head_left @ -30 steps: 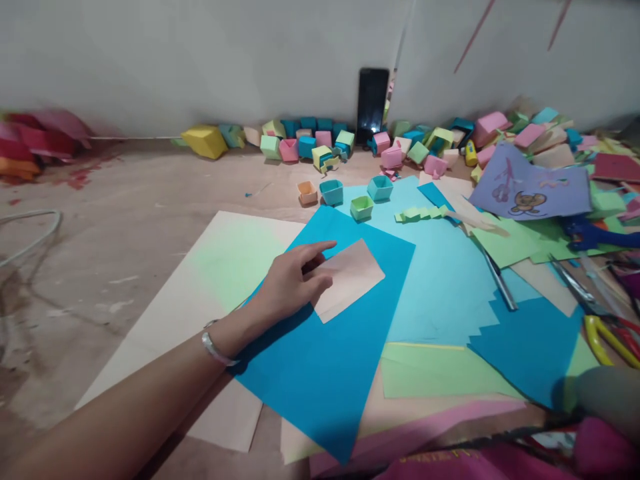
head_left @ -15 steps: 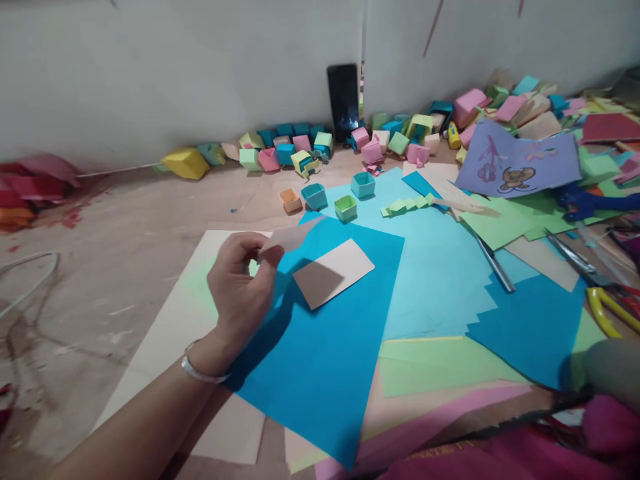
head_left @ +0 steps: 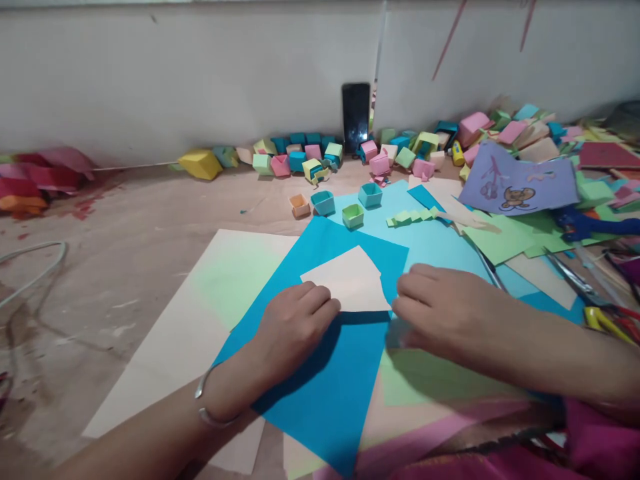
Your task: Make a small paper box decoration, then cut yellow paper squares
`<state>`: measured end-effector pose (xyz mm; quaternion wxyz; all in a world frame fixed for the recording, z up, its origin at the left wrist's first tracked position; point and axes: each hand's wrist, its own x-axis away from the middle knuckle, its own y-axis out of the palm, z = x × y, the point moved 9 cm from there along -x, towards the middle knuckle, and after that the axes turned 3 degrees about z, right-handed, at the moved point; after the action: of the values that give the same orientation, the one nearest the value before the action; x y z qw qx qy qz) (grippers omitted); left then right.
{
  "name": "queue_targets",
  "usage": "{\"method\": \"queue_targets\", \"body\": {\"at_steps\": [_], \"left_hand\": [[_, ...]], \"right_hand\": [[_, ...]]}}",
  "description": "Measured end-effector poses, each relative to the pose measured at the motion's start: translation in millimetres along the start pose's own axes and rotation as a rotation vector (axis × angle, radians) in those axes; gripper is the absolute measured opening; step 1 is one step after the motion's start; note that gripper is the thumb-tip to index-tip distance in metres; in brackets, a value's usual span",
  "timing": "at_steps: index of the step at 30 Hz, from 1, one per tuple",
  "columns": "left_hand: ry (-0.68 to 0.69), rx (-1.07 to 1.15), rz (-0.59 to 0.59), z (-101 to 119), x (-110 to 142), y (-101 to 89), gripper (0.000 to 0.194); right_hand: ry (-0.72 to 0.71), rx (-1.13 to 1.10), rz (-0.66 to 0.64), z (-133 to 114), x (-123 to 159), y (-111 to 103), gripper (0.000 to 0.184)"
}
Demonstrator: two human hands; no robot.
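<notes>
A small peach paper sheet [head_left: 350, 280] lies on a large blue sheet [head_left: 320, 373]. My left hand [head_left: 293, 327] has its fingers curled and pinched on the near left edge of the peach paper. My right hand [head_left: 440, 313] grips the peach paper's near right edge with bent fingers. Both hands rest low on the blue sheet, with the paper between them. A silver bangle [head_left: 207, 403] is on my left wrist.
Cream [head_left: 200, 313], light blue [head_left: 440, 243] and green [head_left: 430, 383] sheets spread over the floor. Small folded paper boxes [head_left: 353, 215] stand just beyond, with several more along the wall beside a black phone [head_left: 355, 117]. Scissors [head_left: 593, 303] and paper scraps lie at the right.
My left hand lifted a peach piece, then came down onto the paper's near left edge. My right hand came into view and took the paper's right edge. The paper has turned.
</notes>
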<state>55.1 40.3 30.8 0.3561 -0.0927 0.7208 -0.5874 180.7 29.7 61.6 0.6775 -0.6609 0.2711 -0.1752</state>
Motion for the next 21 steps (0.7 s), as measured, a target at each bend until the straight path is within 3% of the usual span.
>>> {"method": "queue_targets", "body": {"at_steps": [6, 12, 16, 21], "left_hand": [[-0.084, 0.12, -0.105, -7.7, 6.0, 19.3, 0.029], [-0.278, 0.466, -0.255, -25.1, 5.7, 31.4, 0.022], [-0.403, 0.589, -0.298, -36.4, 5.1, 32.7, 0.022], [-0.457, 0.526, -0.32, -39.8, 7.9, 35.7, 0.024]], "right_hand": [[0.037, 0.047, 0.0, -3.2, -30.6, 38.8, 0.017], [0.131, -0.072, -0.204, 16.1, -26.1, 69.5, 0.016], [0.216, -0.187, -0.301, 26.8, -26.6, 74.9, 0.016], [0.268, -0.252, -0.316, 30.4, -31.4, 74.2, 0.023]]}}
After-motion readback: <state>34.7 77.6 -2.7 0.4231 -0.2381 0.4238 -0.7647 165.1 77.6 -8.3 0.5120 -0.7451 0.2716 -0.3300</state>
